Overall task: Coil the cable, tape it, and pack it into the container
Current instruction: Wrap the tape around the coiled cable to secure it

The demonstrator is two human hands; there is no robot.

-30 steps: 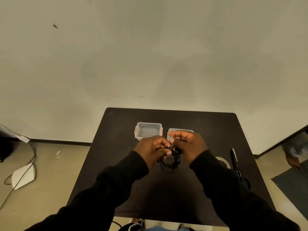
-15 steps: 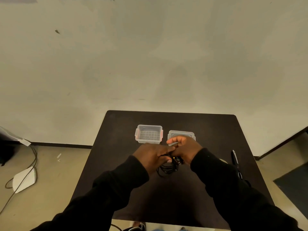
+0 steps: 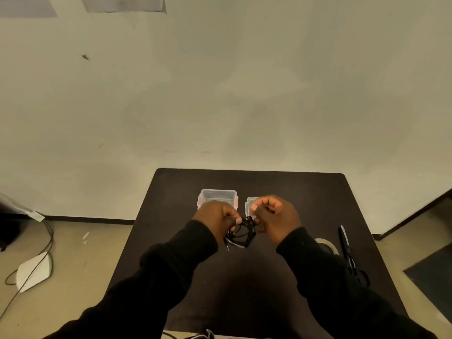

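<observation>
A thin black cable (image 3: pixel 241 234), wound into a small coil, hangs between both hands above the dark table (image 3: pixel 269 277). My left hand (image 3: pixel 216 216) pinches the coil's left side. My right hand (image 3: pixel 276 216) grips its top right, fingers curled, a pale strip that looks like tape at its fingertips. A plug end dangles below the coil. Behind the hands sits a clear plastic container (image 3: pixel 217 197) with pink clips, and its lid (image 3: pixel 250 204) is partly hidden by my right hand. A tape roll (image 3: pixel 327 244) lies to the right, half covered by my sleeve.
Black-handled scissors (image 3: pixel 348 253) lie near the table's right edge beside the tape roll. A wall stands just behind the table. On the floor at the left are a white object (image 3: pixel 34 271) and trailing wires.
Both hands have lifted a little and drawn slightly apart, and the coil now shows more clearly between them. The view has tilted up.
</observation>
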